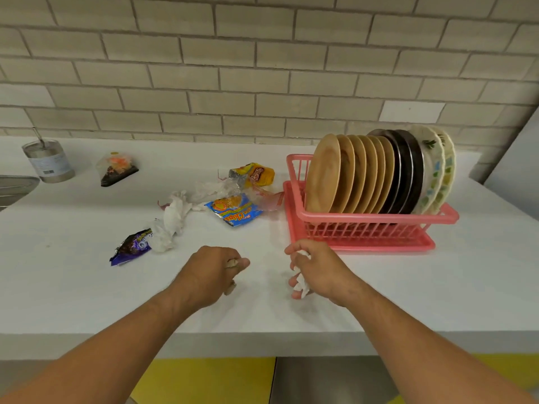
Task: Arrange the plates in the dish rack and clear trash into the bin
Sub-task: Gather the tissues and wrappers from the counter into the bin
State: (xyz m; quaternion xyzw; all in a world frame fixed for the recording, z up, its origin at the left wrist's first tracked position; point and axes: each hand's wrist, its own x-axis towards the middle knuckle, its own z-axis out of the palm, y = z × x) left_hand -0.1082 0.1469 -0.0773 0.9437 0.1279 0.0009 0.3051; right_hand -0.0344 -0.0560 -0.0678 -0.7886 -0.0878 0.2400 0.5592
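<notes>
A pink dish rack (294, 170) on the white counter (437, 287) holds several upright plates: tan ones (323, 173), dark ones (408, 170) and patterned white ones (437, 176). My left hand (213, 272) grips a small brownish scrap of trash (232, 263) just above the counter. My right hand (315, 269) holds a crumpled white tissue (302, 284) in front of the rack. Loose trash lies left of the rack: a blue snack bag (233, 211), a yellow wrapper (259, 174), clear plastic (256, 196), white tissues (172, 220) and a purple wrapper (132, 246). No bin is in view.
A metal can (49, 161) stands at the far left by a sink edge (14, 185). A clear triangular food pack (118, 169) sits behind the trash. A tiled wall (262, 68) backs the counter. Yellow and grey cabinet fronts (210, 380) run below the counter edge.
</notes>
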